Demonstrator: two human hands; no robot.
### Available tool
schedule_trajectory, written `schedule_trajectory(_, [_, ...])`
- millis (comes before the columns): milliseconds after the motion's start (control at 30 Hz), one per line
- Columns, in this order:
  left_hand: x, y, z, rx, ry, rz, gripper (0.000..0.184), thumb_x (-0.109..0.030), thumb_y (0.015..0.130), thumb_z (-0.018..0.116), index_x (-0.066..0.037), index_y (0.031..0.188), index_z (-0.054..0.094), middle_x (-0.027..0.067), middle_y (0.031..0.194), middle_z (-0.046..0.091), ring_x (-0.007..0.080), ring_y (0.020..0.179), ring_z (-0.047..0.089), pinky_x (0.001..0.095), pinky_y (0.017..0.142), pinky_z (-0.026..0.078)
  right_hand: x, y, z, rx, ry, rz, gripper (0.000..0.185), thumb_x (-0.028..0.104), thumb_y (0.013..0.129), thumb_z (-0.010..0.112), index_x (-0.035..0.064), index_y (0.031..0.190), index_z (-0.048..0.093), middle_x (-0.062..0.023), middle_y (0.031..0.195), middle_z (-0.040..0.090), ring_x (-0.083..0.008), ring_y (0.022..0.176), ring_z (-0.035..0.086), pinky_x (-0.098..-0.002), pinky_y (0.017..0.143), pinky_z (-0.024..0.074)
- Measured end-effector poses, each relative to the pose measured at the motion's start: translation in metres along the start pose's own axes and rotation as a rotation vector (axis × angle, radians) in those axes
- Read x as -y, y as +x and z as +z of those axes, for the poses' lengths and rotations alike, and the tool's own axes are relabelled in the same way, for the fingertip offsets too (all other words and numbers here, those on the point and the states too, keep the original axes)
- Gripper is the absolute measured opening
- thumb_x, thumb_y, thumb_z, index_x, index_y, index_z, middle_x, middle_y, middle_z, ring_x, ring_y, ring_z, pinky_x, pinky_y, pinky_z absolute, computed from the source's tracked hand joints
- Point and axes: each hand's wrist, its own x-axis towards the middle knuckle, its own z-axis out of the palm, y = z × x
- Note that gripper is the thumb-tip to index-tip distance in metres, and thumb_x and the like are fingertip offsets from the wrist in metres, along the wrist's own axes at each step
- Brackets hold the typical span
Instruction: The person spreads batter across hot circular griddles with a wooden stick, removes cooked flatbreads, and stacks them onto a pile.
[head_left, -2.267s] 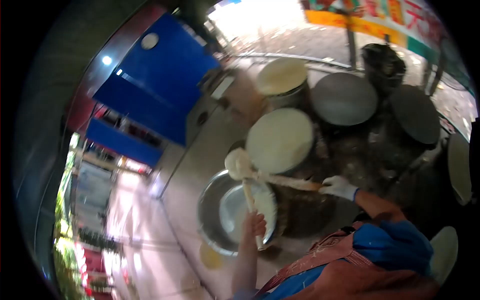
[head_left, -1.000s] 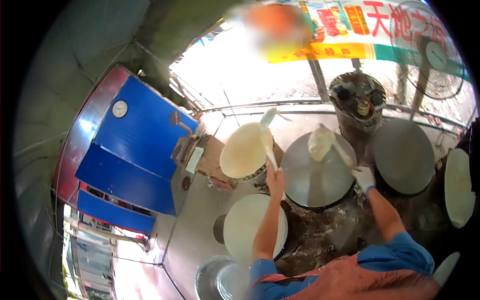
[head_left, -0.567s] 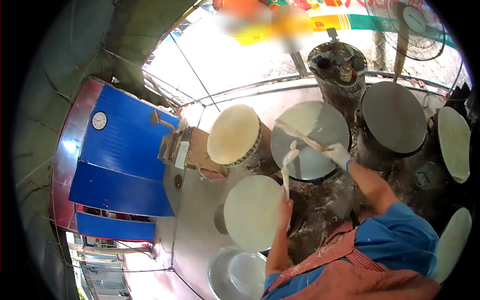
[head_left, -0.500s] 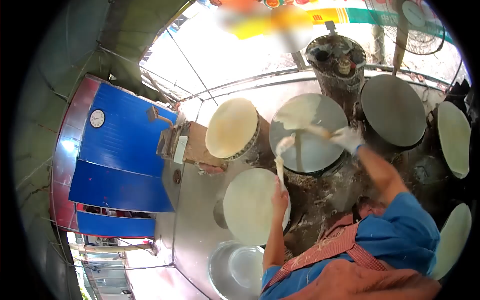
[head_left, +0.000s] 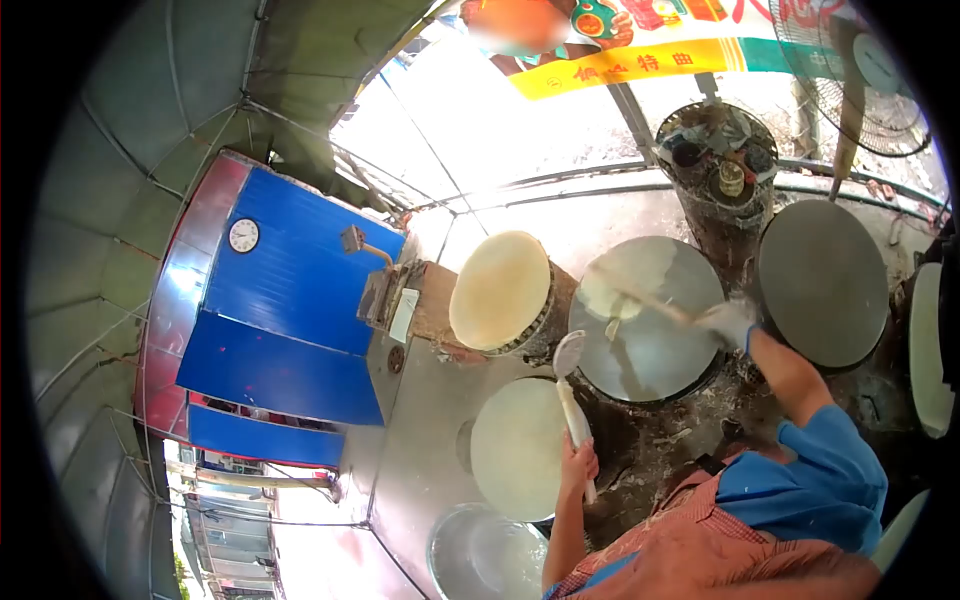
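My left hand point(head_left: 578, 465) is closed around the pale handle of a ladle point(head_left: 569, 353), whose coated head points away from me, beside the middle griddle. My right hand point(head_left: 730, 322), in a white glove and blurred, grips a wooden spreader point(head_left: 655, 303) that reaches over that round griddle point(head_left: 655, 370). Pale batter point(head_left: 650, 262) lies thinly on the griddle's far part, and a small lump sits near the spreader's tip. Close to my left hand, a pale round sheet point(head_left: 515, 450) covers another griddle.
A yellowish round sheet point(head_left: 500, 290) lies on the griddle at left. A bare grey griddle point(head_left: 822, 285) stands at right, with a pale-covered one point(head_left: 930, 350) beyond it. A metal basin point(head_left: 485, 555) sits near me. Behind are a cluttered drum point(head_left: 715, 150) and a fan point(head_left: 850, 80).
The view has shifted, so the surroundings appear lower and further right. The ladle's head has swung off the middle griddle's edge. My right hand still holds the spreader over the batter.
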Motion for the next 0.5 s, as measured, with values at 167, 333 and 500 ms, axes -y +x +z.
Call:
schedule_trajectory(167, [0.041,-0.027,-0.040,0.391,-0.550,0.123,0.058,-0.015,0.091,0.051,-0.025,0.141,0.023,0.0003,0.059,0.037,0.0086,0.038,0.033,0.0225,0.031,0.028,-0.024,0.049,-0.054,0.154,-0.185,-0.303,0.020,0.017,0.072,0.073,-0.0001,0.081,0.070,-0.0062,0.059,0.061,-0.0130,0.040,0.050,-0.0286,0.037,0.0363])
schedule_trajectory(333, [0.056,-0.055,-0.006,0.535,-0.952,-0.034,0.059,-0.014,0.094,0.046,-0.029,0.144,0.018,0.0019,0.065,0.040,0.0089,0.039,0.034,0.0225,0.033,0.032,0.070,0.040,-0.016,0.144,-0.087,0.004,0.019,0.020,0.076,0.070,0.0018,0.071,0.066,-0.0035,0.054,0.054,-0.0131,0.040,0.047,-0.0290,0.034,0.0331])
schedule_trajectory(500, [0.125,-0.084,-0.005,0.586,-1.180,-0.164,0.053,-0.014,0.097,0.042,-0.027,0.144,0.022,0.0008,0.063,0.035,0.0081,0.042,0.035,0.0224,0.039,0.034,-0.003,0.076,-0.066,0.378,-0.525,-0.411,0.019,0.019,0.076,0.067,0.0012,0.069,0.065,-0.0057,0.059,0.058,-0.0156,0.047,0.056,-0.0337,0.041,0.0410])
